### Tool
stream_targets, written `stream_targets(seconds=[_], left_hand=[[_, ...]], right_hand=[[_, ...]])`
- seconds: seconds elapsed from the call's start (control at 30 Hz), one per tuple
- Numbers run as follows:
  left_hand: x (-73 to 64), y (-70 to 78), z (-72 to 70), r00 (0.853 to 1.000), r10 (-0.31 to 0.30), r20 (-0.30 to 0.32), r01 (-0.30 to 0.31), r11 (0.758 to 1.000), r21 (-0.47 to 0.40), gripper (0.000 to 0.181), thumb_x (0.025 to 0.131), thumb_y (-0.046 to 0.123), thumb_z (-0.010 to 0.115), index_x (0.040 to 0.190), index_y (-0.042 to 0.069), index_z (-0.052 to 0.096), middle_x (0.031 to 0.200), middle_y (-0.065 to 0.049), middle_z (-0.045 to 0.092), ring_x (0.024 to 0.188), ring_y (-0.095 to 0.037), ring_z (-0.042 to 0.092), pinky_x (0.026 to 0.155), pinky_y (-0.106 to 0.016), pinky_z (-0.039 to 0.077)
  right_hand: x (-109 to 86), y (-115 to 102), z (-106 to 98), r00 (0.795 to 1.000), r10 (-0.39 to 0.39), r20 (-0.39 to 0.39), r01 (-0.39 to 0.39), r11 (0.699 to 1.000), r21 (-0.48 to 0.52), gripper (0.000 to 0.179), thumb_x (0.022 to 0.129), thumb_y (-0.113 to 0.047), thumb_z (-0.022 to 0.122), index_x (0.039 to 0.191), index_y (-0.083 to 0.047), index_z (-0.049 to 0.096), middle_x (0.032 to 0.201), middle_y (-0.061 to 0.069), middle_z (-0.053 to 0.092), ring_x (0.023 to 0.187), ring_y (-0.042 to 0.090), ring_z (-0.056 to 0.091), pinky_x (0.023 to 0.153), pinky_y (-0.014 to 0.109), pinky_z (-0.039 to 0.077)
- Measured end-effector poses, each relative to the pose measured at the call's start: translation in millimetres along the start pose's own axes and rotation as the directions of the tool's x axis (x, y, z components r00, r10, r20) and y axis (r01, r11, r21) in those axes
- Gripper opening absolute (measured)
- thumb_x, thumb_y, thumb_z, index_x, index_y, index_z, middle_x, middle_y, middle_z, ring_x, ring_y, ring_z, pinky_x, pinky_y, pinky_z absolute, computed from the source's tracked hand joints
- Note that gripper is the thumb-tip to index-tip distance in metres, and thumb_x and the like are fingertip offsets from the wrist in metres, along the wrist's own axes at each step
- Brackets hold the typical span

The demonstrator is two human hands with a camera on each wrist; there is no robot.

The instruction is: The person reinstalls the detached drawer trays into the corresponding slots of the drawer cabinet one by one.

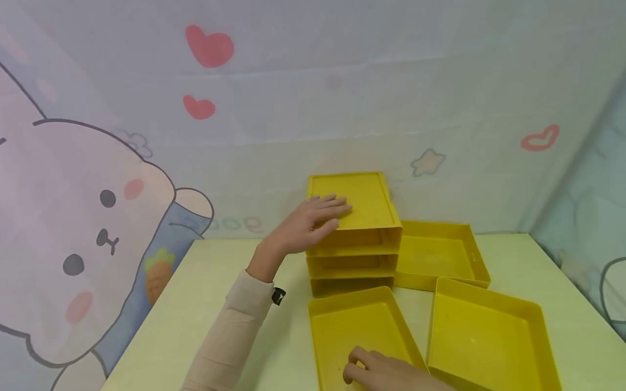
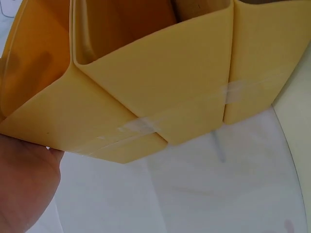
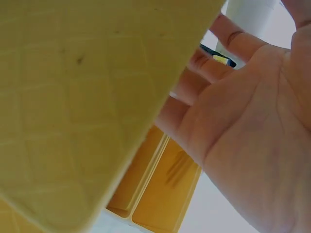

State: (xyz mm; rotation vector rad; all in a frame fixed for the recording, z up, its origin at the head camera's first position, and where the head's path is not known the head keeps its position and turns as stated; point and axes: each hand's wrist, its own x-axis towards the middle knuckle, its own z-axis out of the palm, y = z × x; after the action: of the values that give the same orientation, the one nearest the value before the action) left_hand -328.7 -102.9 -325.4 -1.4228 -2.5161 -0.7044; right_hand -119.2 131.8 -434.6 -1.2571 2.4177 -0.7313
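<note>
A stack of yellow drawer casings [image 1: 354, 269], with open slots in front, stands at the back of the table. My left hand [image 1: 313, 222] rests on its top with fingers stretched out; in the left wrist view the hand [image 2: 26, 184] touches the yellow casing [image 2: 160, 82]. My right hand [image 1: 386, 372] is over a yellow drawer tray [image 1: 352, 320] in front of the stack. In the right wrist view the palm [image 3: 248, 126] shows, thumb apart, fingertips hidden behind a yellow grid-patterned surface [image 3: 82, 107]. Whether they touch it I cannot tell.
Another yellow drawer tray [image 1: 435, 255] lies right of the stack, against the back. A further one [image 1: 489, 336] sits at front right. Clear tape [image 2: 141, 125] joins the casings. A printed cloth [image 1: 293, 70] hangs behind the pale table [image 1: 205, 304].
</note>
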Motion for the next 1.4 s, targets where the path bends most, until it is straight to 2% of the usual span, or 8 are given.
stream_targets(seconds=[0.13,0.4,0.57,0.8,0.9,1.03,1.23,1.4], left_hand=[[-1.2,4.3,0.1,1.000,-0.007,-0.004,0.007,1.000,0.027,0.045,0.114,0.031,0.048,0.158,0.023,0.053,0.168,-0.002,0.043,0.160,-0.026,0.030,0.129,-0.053,0.021],[1.6,11.9,-0.2,1.000,-0.011,-0.022,0.011,1.000,0.023,0.044,0.114,0.030,0.050,0.157,0.023,0.055,0.167,-0.003,0.045,0.159,-0.027,0.032,0.127,-0.055,0.024],[3.9,14.5,-1.4,0.999,-0.002,-0.043,0.003,1.000,0.024,0.044,0.113,0.030,0.051,0.156,0.023,0.057,0.165,-0.002,0.047,0.158,-0.027,0.035,0.126,-0.055,0.025],[-1.9,16.6,0.1,0.998,-0.030,-0.050,0.030,0.999,0.011,0.043,0.112,0.030,0.052,0.154,0.023,0.059,0.164,-0.003,0.049,0.157,-0.028,0.036,0.126,-0.056,0.024],[-2.5,14.9,1.6,0.998,-0.031,-0.058,0.032,0.999,0.018,0.043,0.113,0.031,0.052,0.154,0.024,0.059,0.164,-0.002,0.050,0.157,-0.028,0.037,0.125,-0.057,0.025],[-0.6,11.8,4.0,0.998,-0.025,-0.065,0.027,0.999,0.030,0.043,0.113,0.032,0.051,0.155,0.025,0.059,0.164,-0.001,0.049,0.157,-0.027,0.037,0.126,-0.057,0.023],[-2.4,11.0,5.4,0.997,-0.025,-0.066,0.028,0.999,0.041,0.043,0.113,0.030,0.051,0.155,0.024,0.059,0.164,-0.003,0.049,0.156,-0.030,0.037,0.126,-0.059,0.023],[1.6,12.1,6.6,0.998,-0.024,-0.065,0.027,0.999,0.047,0.043,0.113,0.031,0.050,0.155,0.024,0.058,0.164,-0.002,0.049,0.156,-0.030,0.037,0.126,-0.059,0.023]], right_hand=[[-2.9,-3.3,1.6,0.997,0.072,0.008,-0.072,0.997,-0.015,0.026,0.107,-0.048,0.061,0.106,-0.022,0.060,0.101,-0.015,0.042,0.075,-0.002,0.038,0.062,0.017,0.041],[-9.5,-7.2,2.6,0.997,-0.045,-0.062,0.032,0.979,-0.201,0.041,0.110,-0.052,0.052,0.080,-0.024,0.050,0.079,-0.019,0.028,0.064,-0.004,0.024,0.058,0.014,0.028],[-8.6,-14.0,0.3,0.997,-0.039,-0.061,0.027,0.983,-0.184,0.041,0.109,-0.048,0.057,0.078,-0.022,0.051,0.073,-0.020,0.031,0.061,-0.005,0.025,0.057,0.014,0.029],[-7.8,-26.7,2.2,0.997,0.060,-0.056,-0.065,0.993,-0.096,0.045,0.106,-0.054,0.058,0.073,-0.024,0.052,0.070,-0.023,0.037,0.059,-0.005,0.033,0.054,0.018,0.033],[-6.7,-27.0,3.4,0.997,0.054,-0.061,-0.061,0.992,-0.112,0.045,0.106,-0.052,0.058,0.071,-0.024,0.051,0.069,-0.022,0.036,0.058,-0.005,0.032,0.053,0.018,0.033],[-5.5,-22.6,3.7,0.994,-0.058,-0.092,0.036,0.973,-0.230,0.044,0.107,-0.046,0.058,0.071,-0.023,0.049,0.068,-0.021,0.032,0.058,-0.006,0.027,0.054,0.014,0.029],[-4.5,-17.2,9.7,0.951,-0.279,-0.135,0.195,0.878,-0.437,0.024,0.104,-0.035,0.066,0.082,-0.027,0.059,0.073,-0.020,0.034,0.065,-0.009,0.024,0.057,0.007,0.022],[-10.5,-14.1,18.6,0.913,-0.337,-0.228,0.184,0.842,-0.507,0.025,0.105,-0.037,0.067,0.083,-0.030,0.056,0.078,-0.019,0.028,0.070,-0.008,0.016,0.055,0.006,0.015]])
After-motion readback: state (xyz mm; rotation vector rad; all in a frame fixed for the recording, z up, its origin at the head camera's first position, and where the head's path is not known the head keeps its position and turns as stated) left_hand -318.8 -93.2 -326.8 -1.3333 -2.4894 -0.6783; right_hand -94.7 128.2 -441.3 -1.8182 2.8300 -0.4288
